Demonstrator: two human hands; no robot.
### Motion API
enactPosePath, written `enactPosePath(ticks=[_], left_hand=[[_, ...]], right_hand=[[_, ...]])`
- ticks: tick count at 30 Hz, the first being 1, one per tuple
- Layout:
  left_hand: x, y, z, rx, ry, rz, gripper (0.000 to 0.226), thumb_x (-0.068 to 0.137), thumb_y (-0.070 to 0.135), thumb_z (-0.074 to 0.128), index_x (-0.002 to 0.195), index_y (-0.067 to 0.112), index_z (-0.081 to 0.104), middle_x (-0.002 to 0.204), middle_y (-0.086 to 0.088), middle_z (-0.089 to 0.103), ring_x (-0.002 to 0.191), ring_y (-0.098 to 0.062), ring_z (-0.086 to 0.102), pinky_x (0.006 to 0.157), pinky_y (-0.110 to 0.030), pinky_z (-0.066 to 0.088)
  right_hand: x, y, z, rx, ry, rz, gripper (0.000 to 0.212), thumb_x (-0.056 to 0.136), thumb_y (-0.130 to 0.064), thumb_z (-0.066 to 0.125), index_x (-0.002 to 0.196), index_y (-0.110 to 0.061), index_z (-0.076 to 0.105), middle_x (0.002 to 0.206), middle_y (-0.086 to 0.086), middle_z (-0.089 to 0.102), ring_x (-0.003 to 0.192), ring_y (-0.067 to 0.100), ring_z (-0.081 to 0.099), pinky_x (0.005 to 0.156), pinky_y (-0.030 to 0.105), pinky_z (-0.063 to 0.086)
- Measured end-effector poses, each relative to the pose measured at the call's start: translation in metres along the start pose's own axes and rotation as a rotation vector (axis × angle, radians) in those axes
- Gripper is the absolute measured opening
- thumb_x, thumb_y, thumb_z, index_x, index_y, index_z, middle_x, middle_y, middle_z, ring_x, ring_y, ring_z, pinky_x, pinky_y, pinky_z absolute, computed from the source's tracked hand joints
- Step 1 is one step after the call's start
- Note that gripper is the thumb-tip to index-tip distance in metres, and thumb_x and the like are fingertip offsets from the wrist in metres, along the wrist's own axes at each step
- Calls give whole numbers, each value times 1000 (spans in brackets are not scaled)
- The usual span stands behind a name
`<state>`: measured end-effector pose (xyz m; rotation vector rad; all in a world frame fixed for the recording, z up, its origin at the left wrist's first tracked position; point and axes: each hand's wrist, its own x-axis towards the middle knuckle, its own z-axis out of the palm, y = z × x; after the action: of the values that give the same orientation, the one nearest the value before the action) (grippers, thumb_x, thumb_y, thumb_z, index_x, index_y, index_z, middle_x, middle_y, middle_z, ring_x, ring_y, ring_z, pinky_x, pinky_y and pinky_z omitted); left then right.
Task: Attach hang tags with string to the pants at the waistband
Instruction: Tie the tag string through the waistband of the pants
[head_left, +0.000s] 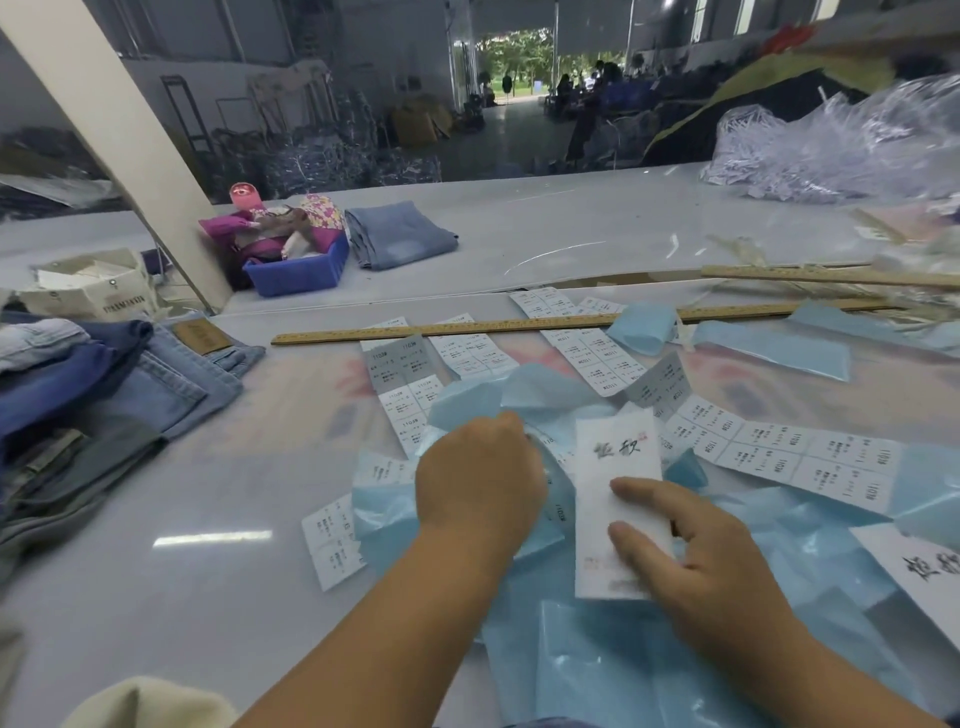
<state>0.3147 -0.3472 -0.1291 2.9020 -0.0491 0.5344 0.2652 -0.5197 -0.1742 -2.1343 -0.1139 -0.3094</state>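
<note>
A white hang tag (615, 499) is pinned flat on the blue backing sheets (597, 654) by the straight fingers of the right hand (711, 566), probably for labelling. The left hand (480, 483) is curled beside it; what it grips cannot be told. The pants (130, 379) are stacked well apart at the table's left, untouched.

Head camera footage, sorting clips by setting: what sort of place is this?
Probably a garment factory's finishing area: folded jeans stacked on a long table, sheets of printed labels, and a hang tag under the right hand.
</note>
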Motion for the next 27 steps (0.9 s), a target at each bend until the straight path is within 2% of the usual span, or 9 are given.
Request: enactPosePath(ticks=[4, 8, 10, 12, 16, 20, 22, 24, 27], left_hand=[[-8, 28, -8, -103, 55, 93, 5, 93, 19, 47, 97, 20, 45, 86, -8, 65, 76, -33, 65, 50, -29, 27], [-24, 53, -5, -480, -121, 56, 37, 91, 21, 49, 127, 28, 42, 103, -6, 65, 94, -28, 61, 70, -31, 39], [-30, 62, -5, -567, -158, 76, 44, 90, 21, 50, 131, 31, 39, 104, -4, 64, 94, -25, 61, 72, -30, 41], [-32, 67, -5, -601, -155, 112, 43, 90, 23, 51, 130, 32, 40, 100, -1, 65, 91, -22, 60, 72, -30, 42], [-32, 68, -3, -716, -269, 115, 28, 87, 27, 55, 114, 33, 48, 87, 5, 63, 82, -16, 59, 70, -34, 50], [-27, 60, -4, -817, -430, 110, 18, 84, 28, 59, 102, 32, 62, 82, 9, 68, 76, -9, 64, 76, -32, 57], [-23, 53, -11, -803, -364, 175, 17, 81, 25, 58, 91, 25, 71, 81, 6, 72, 76, -9, 66, 75, -33, 57], [-14, 41, -19, -789, -206, 209, 23, 78, 24, 55, 88, 20, 75, 83, 4, 73, 78, -9, 66, 77, -29, 55], [6, 12, -27, -523, 65, 230, 28, 82, 16, 60, 108, 16, 70, 109, 2, 68, 103, -14, 57, 94, -20, 39]], right_hand=[[1, -6, -4, 82, 166, -16, 31, 84, -31, 73, 113, -28, 64, 107, -24, 61, 100, -1, 59, 86, 18, 43], [-2, -17, 1, 393, -203, 29, 34, 68, -11, 80, 91, -33, 69, 90, -10, 74, 85, -1, 68, 69, 10, 49], [-3, -18, -1, 485, -233, 31, 44, 59, -10, 73, 90, -39, 67, 86, -9, 75, 77, -2, 69, 61, 13, 51], [-2, -19, -1, 463, -160, 0, 44, 62, -16, 69, 96, -44, 65, 90, -13, 74, 81, -2, 69, 61, 13, 52], [4, -11, 1, 670, 50, 74, 30, 82, 1, 71, 96, -25, 71, 89, -7, 77, 80, 3, 72, 61, 11, 51], [6, 0, -1, 639, 90, 118, 38, 76, 7, 69, 97, -24, 74, 90, 1, 77, 84, 13, 74, 65, 20, 55], [8, 6, -1, 590, 135, 155, 38, 78, 10, 67, 94, -24, 74, 86, 4, 77, 82, 19, 74, 68, 32, 58], [9, 10, -2, 569, 182, 203, 35, 81, 8, 68, 86, -26, 74, 80, 2, 76, 73, 16, 71, 65, 31, 58], [10, 16, -2, 604, 188, 262, 39, 83, 8, 67, 80, -30, 74, 79, -3, 76, 66, 9, 69, 58, 23, 57]])
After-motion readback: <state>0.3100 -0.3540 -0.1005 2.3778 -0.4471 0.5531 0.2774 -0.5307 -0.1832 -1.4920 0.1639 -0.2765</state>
